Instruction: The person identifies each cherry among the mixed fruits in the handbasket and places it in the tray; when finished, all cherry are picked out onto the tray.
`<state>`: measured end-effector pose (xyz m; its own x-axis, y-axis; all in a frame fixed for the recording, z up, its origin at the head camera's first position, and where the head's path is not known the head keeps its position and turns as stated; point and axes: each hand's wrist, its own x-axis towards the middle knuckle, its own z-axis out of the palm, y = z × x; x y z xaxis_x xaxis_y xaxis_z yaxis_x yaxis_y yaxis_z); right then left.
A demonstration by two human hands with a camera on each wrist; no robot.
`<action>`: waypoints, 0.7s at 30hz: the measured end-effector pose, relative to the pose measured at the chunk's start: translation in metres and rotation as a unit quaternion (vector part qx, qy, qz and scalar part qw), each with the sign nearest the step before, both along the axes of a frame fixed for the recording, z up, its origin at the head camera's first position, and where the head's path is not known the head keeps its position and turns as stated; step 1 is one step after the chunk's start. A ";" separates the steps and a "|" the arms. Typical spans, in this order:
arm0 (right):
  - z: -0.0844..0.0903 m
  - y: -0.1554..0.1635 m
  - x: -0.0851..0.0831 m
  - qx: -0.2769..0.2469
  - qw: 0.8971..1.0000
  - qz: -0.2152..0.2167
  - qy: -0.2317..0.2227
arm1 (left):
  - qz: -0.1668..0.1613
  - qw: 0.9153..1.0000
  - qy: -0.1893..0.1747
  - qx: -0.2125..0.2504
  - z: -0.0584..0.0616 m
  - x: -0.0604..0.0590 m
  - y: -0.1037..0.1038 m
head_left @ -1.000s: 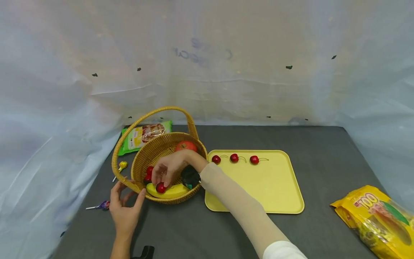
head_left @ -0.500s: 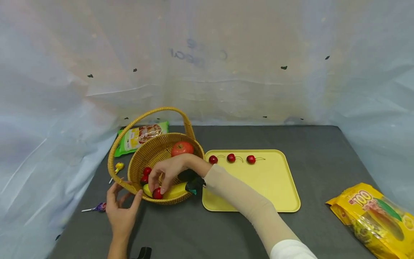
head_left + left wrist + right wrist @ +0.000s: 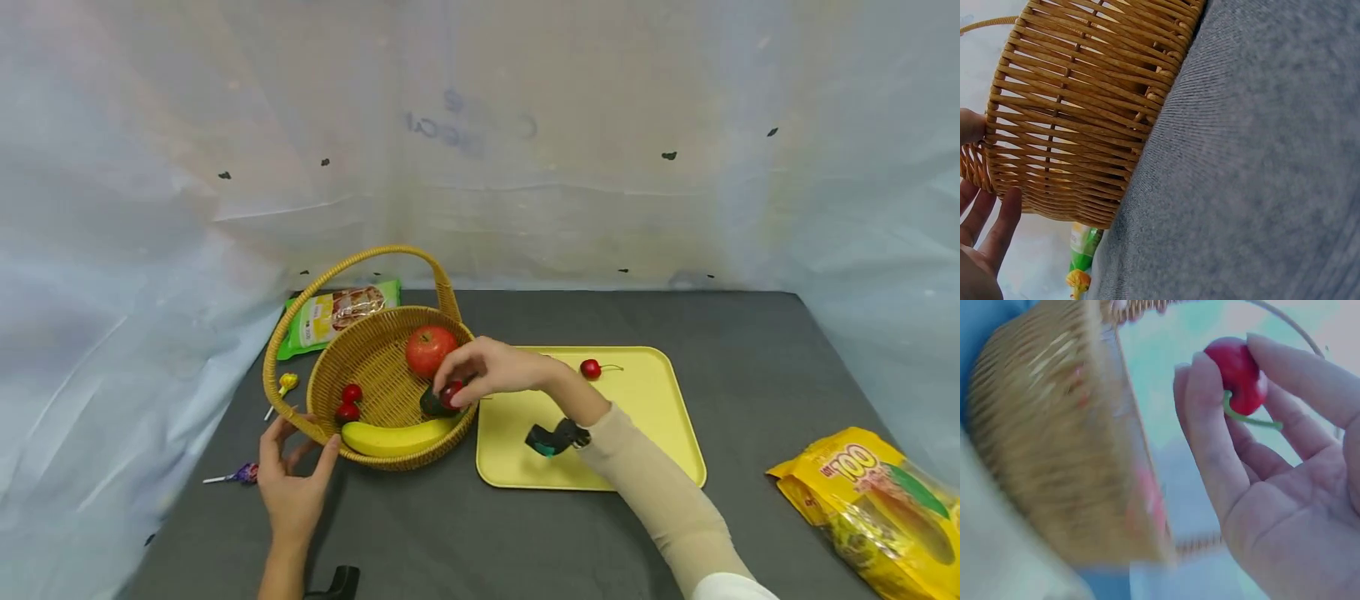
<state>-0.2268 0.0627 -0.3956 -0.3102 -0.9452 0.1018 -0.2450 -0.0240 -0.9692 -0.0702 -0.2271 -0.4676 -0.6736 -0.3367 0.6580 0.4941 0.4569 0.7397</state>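
My right hand [image 3: 498,367] pinches a red cherry [image 3: 1235,375] with a green stem between thumb and fingertips, over the right side of the wicker basket [image 3: 367,350]. My left hand [image 3: 292,483] grips the basket's front left rim at the foot of its handle, thumb and fingers on either side in the left wrist view. Inside the basket are a banana [image 3: 397,439], a red apple [image 3: 430,350], two cherries [image 3: 348,404] at the left, and a dark green rounded thing [image 3: 431,404] partly behind the held cherry.
Right of the basket lies a yellow tray [image 3: 637,467] with a cherry [image 3: 590,369] showing; my forearm covers part of it. A green snack packet [image 3: 307,325] lies behind the basket, two lollipops [image 3: 246,473] to its left. A yellow bag [image 3: 870,500] is at far right.
My right hand has lifted the cherry off the banana and carried it up and right, to the basket's right side. The left hand has kept its grip on the basket.
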 end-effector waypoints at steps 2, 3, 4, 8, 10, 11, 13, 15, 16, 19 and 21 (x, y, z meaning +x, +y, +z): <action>-0.011 0.030 0.002 0.003 0.999 -0.051 -0.003 | -0.003 1.000 0.006 0.002 0.001 0.000 0.003; -0.016 0.042 0.004 0.010 0.997 -0.077 -0.003 | -0.001 1.000 0.007 0.000 -0.001 -0.001 0.002; -0.022 0.054 0.006 0.020 0.994 -0.103 0.000 | 0.002 1.000 0.005 0.001 -0.004 -0.002 0.000; -0.043 0.078 0.012 0.074 0.980 -0.183 0.027 | 0.014 1.000 -0.009 0.008 -0.017 -0.006 -0.008; -0.051 0.080 0.012 0.090 0.974 -0.202 0.046 | 0.017 1.000 -0.012 0.007 -0.011 -0.005 -0.004; -0.055 0.079 0.013 0.096 0.972 -0.206 0.053 | 0.017 1.000 -0.012 0.006 -0.007 -0.003 -0.002; -0.060 0.076 0.013 0.098 0.971 -0.209 0.062 | 0.016 1.000 -0.011 0.005 0.001 0.000 0.003; -0.065 0.072 0.014 0.093 0.972 -0.207 0.066 | 0.012 1.000 -0.009 0.003 0.008 0.002 0.008; -0.068 0.070 0.015 0.091 0.972 -0.205 0.068 | 0.011 1.000 -0.008 0.003 0.008 0.002 0.008; -0.075 0.063 0.017 0.085 0.975 -0.193 0.071 | 0.007 1.000 -0.006 0.002 0.008 0.002 0.007; -0.079 0.059 0.018 0.084 0.976 -0.185 0.081 | 0.007 1.000 -0.005 -0.001 0.008 0.003 0.007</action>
<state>-0.2091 0.1218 -0.4743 -0.6262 -0.7790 0.0307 -0.3568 0.2514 -0.8997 -0.0676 -0.2203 -0.4595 -0.6755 -0.3447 0.6518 0.4797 0.4660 0.7435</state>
